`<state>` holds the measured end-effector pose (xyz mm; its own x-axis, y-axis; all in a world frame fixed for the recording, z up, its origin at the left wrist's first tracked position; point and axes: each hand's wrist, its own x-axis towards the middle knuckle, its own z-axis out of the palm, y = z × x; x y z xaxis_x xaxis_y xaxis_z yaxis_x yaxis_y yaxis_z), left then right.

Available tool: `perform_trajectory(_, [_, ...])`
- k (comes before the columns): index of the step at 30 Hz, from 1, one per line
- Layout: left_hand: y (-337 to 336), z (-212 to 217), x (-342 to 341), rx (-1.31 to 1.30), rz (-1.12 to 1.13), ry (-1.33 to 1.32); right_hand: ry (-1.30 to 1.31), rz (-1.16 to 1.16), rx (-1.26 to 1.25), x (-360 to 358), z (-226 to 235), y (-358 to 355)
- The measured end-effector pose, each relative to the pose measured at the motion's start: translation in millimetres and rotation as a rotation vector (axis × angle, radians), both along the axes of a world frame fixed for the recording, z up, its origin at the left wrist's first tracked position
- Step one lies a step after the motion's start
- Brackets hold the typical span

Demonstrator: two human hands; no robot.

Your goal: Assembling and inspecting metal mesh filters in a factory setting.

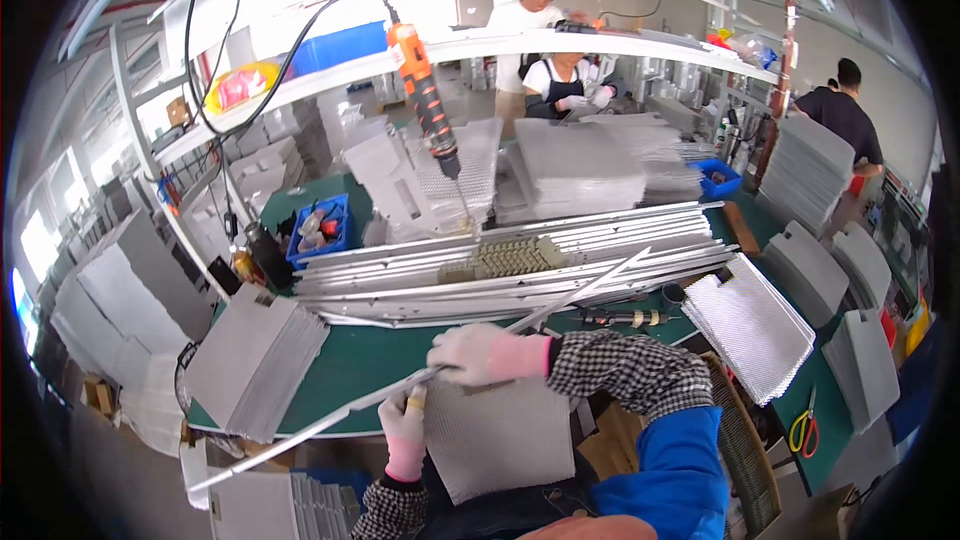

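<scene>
A long thin metal strip (pixel 335 417) slants in front of me, from low on the left up toward the right over the bench. My right hand (pixel 485 353), in a white and pink glove, is closed over its middle. Just below, my left hand (pixel 403 432), gloved alike, has its fingers closed on the same strip. Beneath my hands a grey mesh-textured panel (pixel 505 440) leans at the bench's near edge, by my lap. Behind my hands lies a pile of similar metal strips (pixel 380 285), with a block of small beige pieces (pixel 515 258) on top.
An orange electric screwdriver (pixel 425 90) hangs over the green bench (pixel 355 375). Another screwdriver (pixel 625 318) lies right of my hands. Panel stacks stand left (pixel 250 360) and right (pixel 755 330). Scissors (pixel 805 432) lie far right; a blue bin (pixel 320 230) stands left. Other people work beyond.
</scene>
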<state>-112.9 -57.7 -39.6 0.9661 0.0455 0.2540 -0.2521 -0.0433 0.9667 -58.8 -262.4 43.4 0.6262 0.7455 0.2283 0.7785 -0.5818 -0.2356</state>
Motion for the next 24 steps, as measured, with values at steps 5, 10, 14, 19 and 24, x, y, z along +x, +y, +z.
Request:
perform_trajectory(5, [15,-17,3,-0.14,-0.062,0.012,0.176,0.029,-0.034,-1,15,-4])
perform_trajectory(10, [14,-11,-3,-0.345,-0.121,0.1,0.475,0.009,-0.013,-7,34,-66])
perform_trajectory(14, [8,-5,-4,-0.378,-0.174,0.119,0.616,-0.061,-0.016,-27,35,-64])
perform_trajectory(19, [14,14,-9,-0.268,-0.248,0.169,0.601,-0.091,-0.023,-37,37,-53])
perform_trajectory(24, [22,7,-10,-0.368,-0.275,0.164,0.606,-0.008,0.015,-36,45,-65])
